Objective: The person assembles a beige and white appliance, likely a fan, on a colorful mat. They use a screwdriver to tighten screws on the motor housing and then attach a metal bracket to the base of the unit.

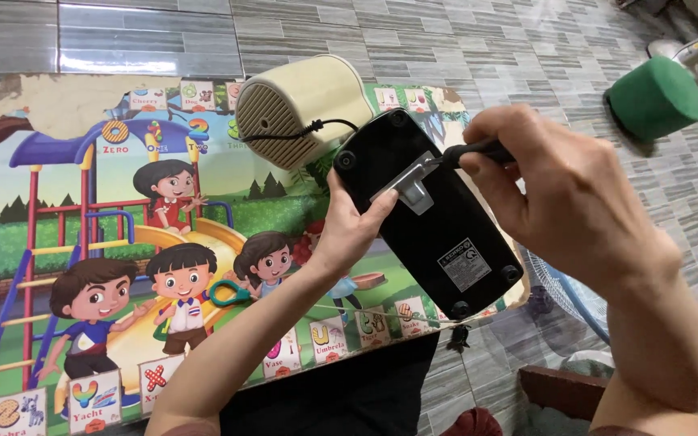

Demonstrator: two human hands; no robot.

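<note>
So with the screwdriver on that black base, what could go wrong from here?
1. The black base is steadied only by the left hand, whose thumb lies near the metal bracket; a slip of the screwdriver in the right hand could jab it.
2. The base overhangs the table edge, so loosened parts might drop to the floor.

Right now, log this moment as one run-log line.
left hand: steadies black base underside-up | right hand: grips black-handled screwdriver at metal bracket | cream motor housing behind, on picture table

Black base plate [438, 218], cream ribbed housing [304, 109], cartoon-printed colourful table [82, 242], green foam cylinder [656, 98].
</note>
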